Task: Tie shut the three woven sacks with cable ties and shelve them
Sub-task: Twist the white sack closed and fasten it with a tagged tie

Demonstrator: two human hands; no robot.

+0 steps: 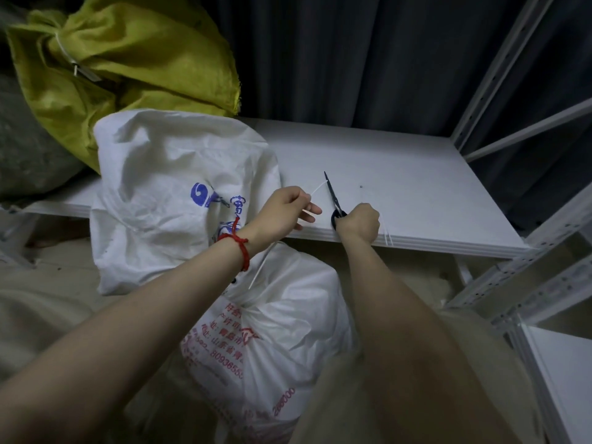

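Head view, the only 1 I have: the left hand pinches a thin white cable tie between thumb and fingertips, with its free tail sticking up and right over the shelf board. A red cord bracelet sits on that wrist. The right hand is curled round the handles of black scissors, blades pointing away and meeting the tie's tail. I cannot tell whether the blades are parted or closed on it. Just beside the right hand, a few spare ties lie at the board's front edge.

Of the 3 sacks, the yellow sack lies at the back left of the shelf, its neck cinched with a tie, so I count that 1 done. The blue-printed sack leans across the shelf's front edge; its mouth is out of sight, and I cannot tell whether it rests on the board or the floor. The red-printed sack sits on the floor below my arms, neck gathered, with a white strip running from it up toward the left hand.

My read: this is the trimming step on the 3rd sack. What remains is cutting the tail, then lifting that sack, and perhaps the blue-printed 1, fully onto the shelf.
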